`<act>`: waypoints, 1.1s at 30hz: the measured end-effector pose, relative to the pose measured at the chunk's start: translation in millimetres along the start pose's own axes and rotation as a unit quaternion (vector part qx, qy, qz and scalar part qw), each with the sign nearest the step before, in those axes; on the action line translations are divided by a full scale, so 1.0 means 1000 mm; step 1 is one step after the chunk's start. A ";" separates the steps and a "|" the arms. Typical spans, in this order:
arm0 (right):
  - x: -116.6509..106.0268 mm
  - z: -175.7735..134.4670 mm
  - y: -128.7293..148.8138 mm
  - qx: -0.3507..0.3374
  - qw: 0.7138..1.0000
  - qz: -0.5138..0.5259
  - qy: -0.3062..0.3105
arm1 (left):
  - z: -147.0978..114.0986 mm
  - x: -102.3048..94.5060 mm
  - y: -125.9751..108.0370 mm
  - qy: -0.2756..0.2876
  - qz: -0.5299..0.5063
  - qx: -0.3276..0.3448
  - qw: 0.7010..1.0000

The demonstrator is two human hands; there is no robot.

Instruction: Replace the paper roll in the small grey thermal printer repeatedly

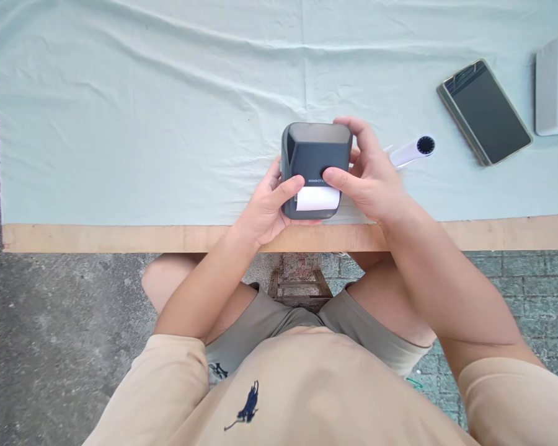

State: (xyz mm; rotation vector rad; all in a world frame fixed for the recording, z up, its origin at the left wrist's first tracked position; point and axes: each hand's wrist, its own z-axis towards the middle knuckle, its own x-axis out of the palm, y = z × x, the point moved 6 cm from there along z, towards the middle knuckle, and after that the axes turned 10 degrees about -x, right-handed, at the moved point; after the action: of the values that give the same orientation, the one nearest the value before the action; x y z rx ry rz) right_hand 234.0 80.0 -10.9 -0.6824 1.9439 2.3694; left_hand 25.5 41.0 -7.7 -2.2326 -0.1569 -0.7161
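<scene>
A dark label printer (pixel 314 162) marked NIIMBOT is held above the front edge of the table. White label paper (pixel 318 199) sticks out at its near end. My left hand (pixel 270 201) wraps the printer's left side and lower edge, its thumb on the top by the paper. From the right, my right hand (pixel 371 170) grips it, thumb on the top face near the lettering and fingers around the far right corner. Both hands are closed on the printer. Its underside is hidden.
On the pale green cloth (pixel 144 124) lie a white handheld item (pixel 409 153) with a dark round end, a smartphone (pixel 488 111) and a white box (pixel 551 87) at the far right. The table's wooden edge (pixel 121 238) runs in front of me, above my knees.
</scene>
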 end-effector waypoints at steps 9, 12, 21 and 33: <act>-0.001 0.003 0.013 -0.010 0.999 -0.032 0.012 | 0.011 -0.003 0.003 0.019 0.002 -0.043 0.999; -0.006 0.005 0.020 -0.013 0.999 -0.025 0.030 | 0.015 -0.005 0.003 0.028 -0.015 -0.063 0.998; -0.005 0.006 0.031 -0.020 0.994 0.045 0.097 | 0.013 -0.007 -0.002 0.007 -0.035 -0.064 0.997; -0.026 0.019 0.082 -0.147 0.968 -0.167 -0.120 | 0.017 -0.010 0.000 -0.002 -0.036 -0.073 0.997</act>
State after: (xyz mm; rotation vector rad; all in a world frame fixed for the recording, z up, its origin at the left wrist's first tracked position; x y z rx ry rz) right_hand 229.5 86.0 76.8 -0.6351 1.2838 2.4081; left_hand 25.4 54.1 -22.7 -2.3782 -0.1924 -0.7849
